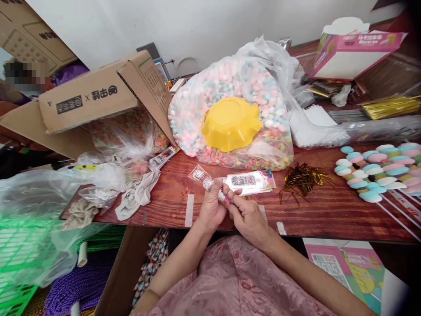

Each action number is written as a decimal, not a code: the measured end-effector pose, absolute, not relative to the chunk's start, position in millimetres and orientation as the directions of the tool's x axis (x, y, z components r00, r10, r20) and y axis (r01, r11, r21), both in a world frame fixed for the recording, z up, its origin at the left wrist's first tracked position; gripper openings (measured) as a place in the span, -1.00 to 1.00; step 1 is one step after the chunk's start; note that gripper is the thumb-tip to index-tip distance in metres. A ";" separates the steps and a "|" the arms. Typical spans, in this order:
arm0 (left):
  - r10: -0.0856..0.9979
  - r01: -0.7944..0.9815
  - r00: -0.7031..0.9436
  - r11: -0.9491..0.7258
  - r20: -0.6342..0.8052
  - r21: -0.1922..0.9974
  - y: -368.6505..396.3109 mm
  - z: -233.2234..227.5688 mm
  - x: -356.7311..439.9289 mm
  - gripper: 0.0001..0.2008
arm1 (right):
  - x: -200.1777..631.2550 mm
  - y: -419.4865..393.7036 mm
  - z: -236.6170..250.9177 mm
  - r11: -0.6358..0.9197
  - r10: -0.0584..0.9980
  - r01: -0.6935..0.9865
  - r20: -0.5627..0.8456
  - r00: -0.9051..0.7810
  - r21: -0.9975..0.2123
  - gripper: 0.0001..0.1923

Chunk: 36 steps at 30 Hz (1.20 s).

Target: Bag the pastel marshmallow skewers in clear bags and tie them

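Over the table's front edge, my left hand [212,205] is closed around a slim printed plastic candy bag [206,181], whose clear end sticks out past the thumb. My right hand [247,214] pinches the bag's other end, where pink and white show through. What exactly fills it is mostly hidden by my fingers. Just behind the hands lies a stack of flat printed bags [251,181] with black-and-white codes. To their right is a heap of gold twist ties [304,179].
A large clear bag of pastel marshmallows [187,118] stands behind, with a yellow scalloped bowl [232,123] upside down on it. Marshmallow skewers [371,173] lie right. An open cardboard box [95,96] and a crumpled cloth [138,197] are left.
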<state>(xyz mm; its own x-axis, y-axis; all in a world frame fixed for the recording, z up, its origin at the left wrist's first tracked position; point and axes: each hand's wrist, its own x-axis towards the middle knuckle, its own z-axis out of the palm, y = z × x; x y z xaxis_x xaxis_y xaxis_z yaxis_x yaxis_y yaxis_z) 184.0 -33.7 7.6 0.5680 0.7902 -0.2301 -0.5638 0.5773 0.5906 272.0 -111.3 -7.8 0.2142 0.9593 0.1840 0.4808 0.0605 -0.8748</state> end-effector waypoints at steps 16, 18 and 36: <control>0.686 -0.382 0.673 0.643 -0.278 0.664 -41.6 0.5 185.4 -0.57 | 267.7 -124.1 -18.1 0.009 0.937 0.457 0.166 0.307 -0.890 -0.63; 0.680 -0.372 0.673 0.651 -0.290 0.662 -41.9 3.0 185.9 -0.58 | 265.2 -123.4 -19.4 0.029 0.925 0.440 0.191 0.329 -0.897 -0.63; 0.678 -0.171 0.654 0.564 -0.335 0.808 -39.3 4.2 182.2 -0.64 | 285.7 -125.7 -15.4 0.217 0.888 0.633 0.420 0.189 -0.743 -0.78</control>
